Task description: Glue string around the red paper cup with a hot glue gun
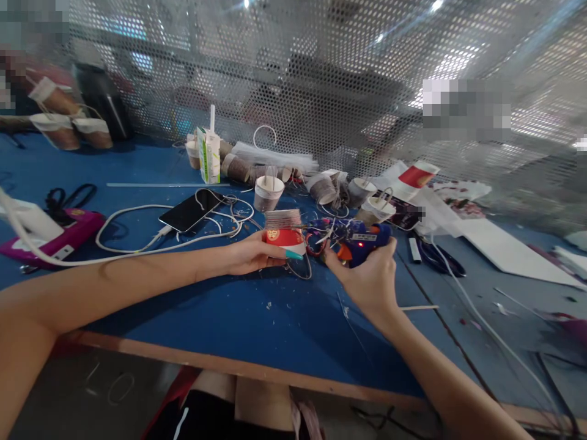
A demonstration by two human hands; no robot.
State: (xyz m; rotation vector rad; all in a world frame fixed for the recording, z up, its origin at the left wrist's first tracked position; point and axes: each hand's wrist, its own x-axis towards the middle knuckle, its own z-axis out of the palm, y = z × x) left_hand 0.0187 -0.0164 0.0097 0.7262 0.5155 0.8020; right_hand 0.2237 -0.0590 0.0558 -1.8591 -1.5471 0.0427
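In the centre of the frame we have the red paper cup (279, 237), its upper part wound with pale cord (282, 218). Our left hand (257, 249) is closed lightly around the cup's smooth red part, thumb across the near face. Just right of centre, our right hand (371, 275) wraps the handle of the blue glue gun (367, 237), whose nozzle end points towards the cup; we cannot tell whether the trigger is pressed or the tip touches.

We judge the cup light and thin-walled, likely to dent under a hard squeeze and a little slippery where bare, so the red part is the place to hold, clear of the cord. The gun should feel stiff and heavier; we would keep to its handle, since the nozzle may be hot.
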